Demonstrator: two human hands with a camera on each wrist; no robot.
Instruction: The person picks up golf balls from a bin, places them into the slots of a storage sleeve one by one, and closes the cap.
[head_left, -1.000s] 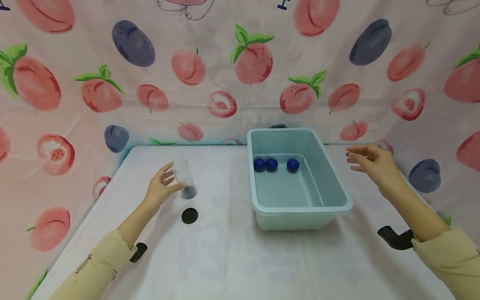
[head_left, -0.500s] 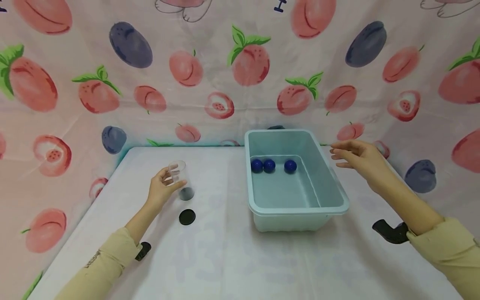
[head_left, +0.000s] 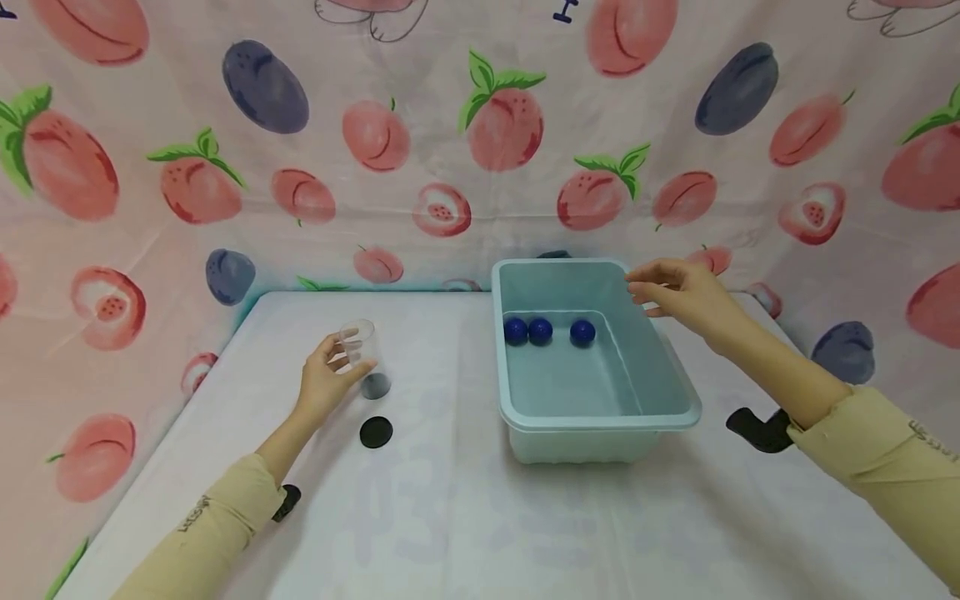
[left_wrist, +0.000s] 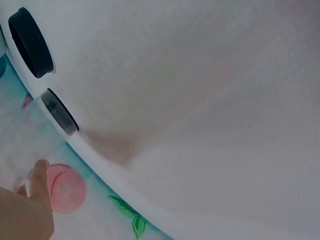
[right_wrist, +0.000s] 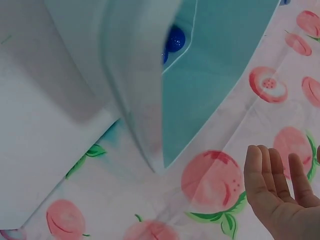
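My left hand [head_left: 324, 382] grips a clear, upright cylindrical jar [head_left: 366, 348] with a dark base, its thumb on the near side. A round black lid [head_left: 376, 432] lies on the table just in front of the jar. In the left wrist view the lid [left_wrist: 31, 42] shows a raised rim. My right hand [head_left: 686, 298] hovers above the right rim of a pale blue plastic bin [head_left: 600, 422], with relaxed fingers and nothing in them. Inside the bin, toward its far end, sit three dark blue balls [head_left: 582, 333]; the two on the left touch or nearly touch.
The white table [head_left: 442, 517] carries the bin right of its middle. Behind it hangs a fruit-print cloth [head_left: 435, 100], close to the bin's far end. Black camera mounts [head_left: 759, 430] stick out beneath both wrists.
My right hand has moved left and slightly up, from beside the bin to above its right rim. The left hand and jar stay nearly in place.
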